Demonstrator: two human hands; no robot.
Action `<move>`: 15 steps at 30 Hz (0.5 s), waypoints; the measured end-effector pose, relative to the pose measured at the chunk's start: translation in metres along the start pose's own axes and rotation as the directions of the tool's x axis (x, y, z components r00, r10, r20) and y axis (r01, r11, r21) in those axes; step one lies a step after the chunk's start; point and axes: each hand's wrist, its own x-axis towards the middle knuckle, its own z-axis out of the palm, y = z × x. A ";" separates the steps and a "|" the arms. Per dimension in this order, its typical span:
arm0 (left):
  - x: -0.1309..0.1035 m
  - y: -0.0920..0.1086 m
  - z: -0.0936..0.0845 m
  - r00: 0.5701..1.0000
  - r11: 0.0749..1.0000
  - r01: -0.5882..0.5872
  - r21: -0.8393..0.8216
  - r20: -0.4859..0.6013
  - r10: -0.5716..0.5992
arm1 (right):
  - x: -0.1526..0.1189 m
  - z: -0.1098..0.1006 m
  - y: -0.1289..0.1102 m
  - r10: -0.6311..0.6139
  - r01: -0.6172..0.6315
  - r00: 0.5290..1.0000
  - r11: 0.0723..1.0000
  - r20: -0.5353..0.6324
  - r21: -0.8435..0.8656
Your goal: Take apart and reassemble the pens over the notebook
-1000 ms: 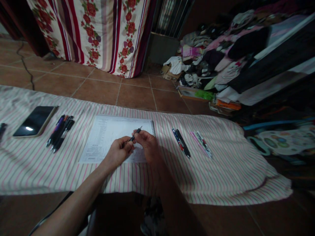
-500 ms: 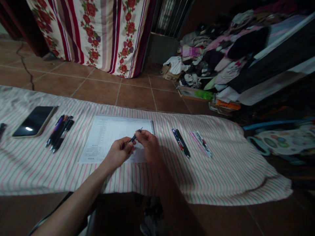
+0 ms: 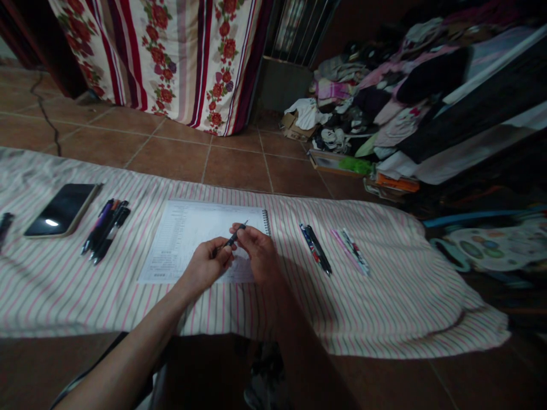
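Note:
A dark pen point(image 3: 233, 237) is held slantwise between both hands, its thin tip pointing up and away to the right. My left hand point(image 3: 208, 261) is closed on the lower end. The fingertips of my right hand point(image 3: 259, 250) pinch the part near the tip. Beneath the hands lies a spiral-bound notebook point(image 3: 205, 219) with a printed sheet point(image 3: 164, 250) on its left side; the writing is too small to read. To the right rest two dark pens point(image 3: 315, 249) and a pair of lighter, patterned pens point(image 3: 350, 250).
Several pens point(image 3: 105, 230) lie bunched on the left, beside a smartphone point(image 3: 62, 210). A striped cloth point(image 3: 384, 307) covers the low table. Beyond are a floral curtain point(image 3: 192, 62), a tiled floor point(image 3: 171, 145) and a heap of clothes point(image 3: 376, 97). A cable point(image 3: 49, 122) runs across the floor.
My right fingers have shifted slightly around the tip end of the pen. The view has moved a little; otherwise things lie as before.

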 end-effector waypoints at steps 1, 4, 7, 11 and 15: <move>0.000 -0.001 0.000 1.000 1.000 0.000 -0.002 0.005 0.000 | 0.000 -0.001 0.000 -0.003 0.003 1.000 1.000 0.003 0.003; 0.001 -0.002 0.000 1.000 1.000 0.011 -0.008 0.013 -0.011 | 0.001 -0.002 0.000 -0.005 0.005 1.000 1.000 -0.009 -0.028; 0.000 -0.002 0.000 1.000 1.000 0.009 -0.007 0.009 -0.009 | 0.003 -0.002 0.001 -0.013 0.007 0.997 0.996 -0.074 -0.085; 0.000 -0.002 0.000 1.000 1.000 -0.002 -0.001 0.014 0.002 | 0.003 0.000 0.000 -0.018 0.007 0.994 0.994 -0.106 -0.109; 0.001 -0.001 0.000 1.000 1.000 0.006 0.004 -0.012 -0.006 | 0.001 -0.001 -0.002 -0.027 0.026 0.999 0.999 -0.027 -0.031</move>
